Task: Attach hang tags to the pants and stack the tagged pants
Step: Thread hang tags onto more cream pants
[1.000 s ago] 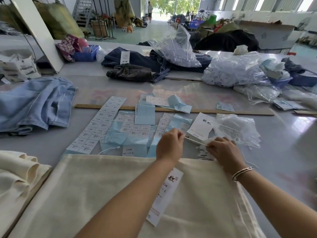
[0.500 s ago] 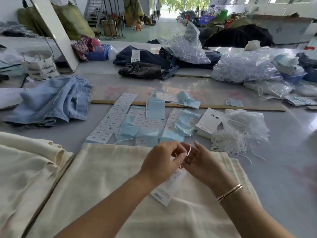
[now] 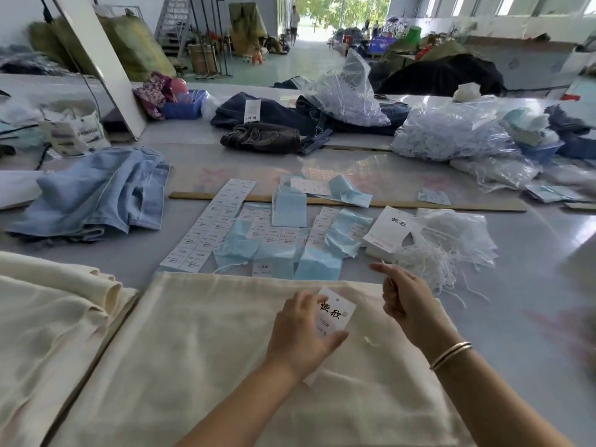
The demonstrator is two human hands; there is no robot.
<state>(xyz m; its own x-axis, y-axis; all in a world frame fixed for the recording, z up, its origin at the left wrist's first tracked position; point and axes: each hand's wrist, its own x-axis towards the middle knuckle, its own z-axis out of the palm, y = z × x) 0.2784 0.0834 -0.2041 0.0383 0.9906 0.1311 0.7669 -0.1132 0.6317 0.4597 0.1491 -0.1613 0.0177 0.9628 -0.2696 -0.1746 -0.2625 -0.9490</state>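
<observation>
Cream pants (image 3: 206, 366) lie flat on the table in front of me. My left hand (image 3: 298, 337) grips a white hang tag (image 3: 337, 312) with black characters, holding it just above the pants near their top edge. To the right of the tag, my right hand (image 3: 408, 301) hovers with curled fingers and the index finger pointing left. It seems to pinch a thin white string, which hardly shows. A pile of folded cream pants (image 3: 48, 317) lies at the left.
A stack of hang tags (image 3: 388, 232) and a loose bundle of white strings (image 3: 448, 250) sit beyond my right hand. Sticker sheets (image 3: 209, 227), blue backing papers (image 3: 283, 253), a wooden ruler (image 3: 403, 204), light blue jeans (image 3: 96, 195), dark jeans (image 3: 267, 140) and plastic bags (image 3: 451, 133) lie farther out.
Both hands drew back from the string bundle to over the pants. My left hand picked the hang tag up off the pants, and my hands then moved apart.
</observation>
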